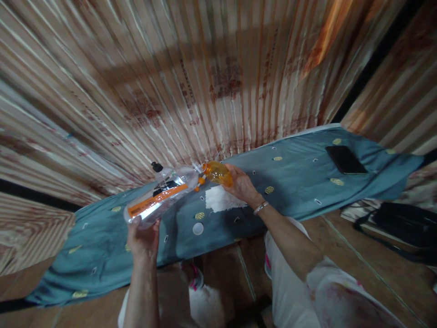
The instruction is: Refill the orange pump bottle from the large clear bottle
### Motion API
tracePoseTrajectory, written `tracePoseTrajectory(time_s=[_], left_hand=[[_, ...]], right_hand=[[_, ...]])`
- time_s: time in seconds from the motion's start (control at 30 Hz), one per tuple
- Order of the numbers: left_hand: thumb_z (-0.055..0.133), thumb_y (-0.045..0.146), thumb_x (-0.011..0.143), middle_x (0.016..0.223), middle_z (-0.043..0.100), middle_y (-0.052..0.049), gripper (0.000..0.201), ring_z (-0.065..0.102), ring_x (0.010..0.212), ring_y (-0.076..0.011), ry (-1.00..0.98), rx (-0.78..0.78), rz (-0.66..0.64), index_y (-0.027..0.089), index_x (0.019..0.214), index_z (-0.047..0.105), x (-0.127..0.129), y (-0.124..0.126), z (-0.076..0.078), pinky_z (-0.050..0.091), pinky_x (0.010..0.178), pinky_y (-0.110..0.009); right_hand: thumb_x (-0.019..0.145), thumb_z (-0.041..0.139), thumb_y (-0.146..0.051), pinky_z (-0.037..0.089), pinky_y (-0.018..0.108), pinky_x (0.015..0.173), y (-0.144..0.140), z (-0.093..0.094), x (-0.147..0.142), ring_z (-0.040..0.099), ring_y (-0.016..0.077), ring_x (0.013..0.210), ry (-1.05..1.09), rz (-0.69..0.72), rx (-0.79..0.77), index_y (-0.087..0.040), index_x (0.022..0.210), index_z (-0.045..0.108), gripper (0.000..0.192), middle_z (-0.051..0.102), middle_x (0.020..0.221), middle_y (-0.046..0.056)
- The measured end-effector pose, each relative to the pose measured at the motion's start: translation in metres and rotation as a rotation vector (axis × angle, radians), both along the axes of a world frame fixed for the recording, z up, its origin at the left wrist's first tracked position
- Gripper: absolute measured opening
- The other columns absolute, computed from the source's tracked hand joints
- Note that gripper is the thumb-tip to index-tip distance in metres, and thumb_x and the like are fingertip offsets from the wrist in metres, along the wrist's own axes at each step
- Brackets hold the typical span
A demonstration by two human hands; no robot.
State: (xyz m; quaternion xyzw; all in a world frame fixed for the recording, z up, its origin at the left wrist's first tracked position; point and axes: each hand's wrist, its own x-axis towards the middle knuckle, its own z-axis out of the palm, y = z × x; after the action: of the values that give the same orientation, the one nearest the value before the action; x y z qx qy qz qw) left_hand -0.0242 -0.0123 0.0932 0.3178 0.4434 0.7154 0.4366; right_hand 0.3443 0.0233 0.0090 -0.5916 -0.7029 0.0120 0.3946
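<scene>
My left hand (142, 239) is closed around the base of a clear plastic bottle (160, 198), tilted mouth-to-mouth against a small orange bottle (217, 173) clasped in my right hand (243, 186), above the blue cloth (300, 182). In my judgement, keeping both necks aligned prevents spills; a white cap (198, 228) lies below.

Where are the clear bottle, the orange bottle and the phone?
clear bottle (160, 198): head view, on its orange-striped label, mid-body, held by the left hand (143, 239).
orange bottle (218, 173): head view, on its body, held by the right hand (243, 186).
phone (345, 159): head view, on its dark face.
</scene>
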Motion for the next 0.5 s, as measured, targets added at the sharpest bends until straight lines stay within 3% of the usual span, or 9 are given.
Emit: tracePoseTrajectory(time_s=[0.27, 0.5], left_hand=[[0.100, 0.046, 0.066, 0.142, 0.092, -0.010, 0.075, 0.087, 0.109, -0.0299, -0.002, -0.004, 0.001, 0.032, 0.139, 0.089, -0.003, 0.010, 0.001, 0.061, 0.068, -0.025], [0.104, 0.048, 0.064, 0.142, 0.093, -0.013, 0.085, 0.089, 0.118, -0.0372, 0.005, -0.004, -0.044, 0.029, 0.146, 0.088, -0.005, 0.017, 0.001, 0.063, 0.066, -0.027]], right_hand=[[0.099, 0.094, -0.016, 0.075, 0.069, 0.136, 0.000, -0.001, 0.003, 0.087, 0.0448, 0.158, 0.029, 0.015, 0.002, -0.020, 0.179, 0.063, 0.086, 0.088, 0.165, 0.026], [0.100, 0.092, -0.018, 0.078, 0.071, 0.133, -0.002, -0.003, 0.007, 0.089, 0.0475, 0.154, 0.027, 0.006, 0.018, -0.023, 0.181, 0.063, 0.087, 0.089, 0.165, 0.025]])
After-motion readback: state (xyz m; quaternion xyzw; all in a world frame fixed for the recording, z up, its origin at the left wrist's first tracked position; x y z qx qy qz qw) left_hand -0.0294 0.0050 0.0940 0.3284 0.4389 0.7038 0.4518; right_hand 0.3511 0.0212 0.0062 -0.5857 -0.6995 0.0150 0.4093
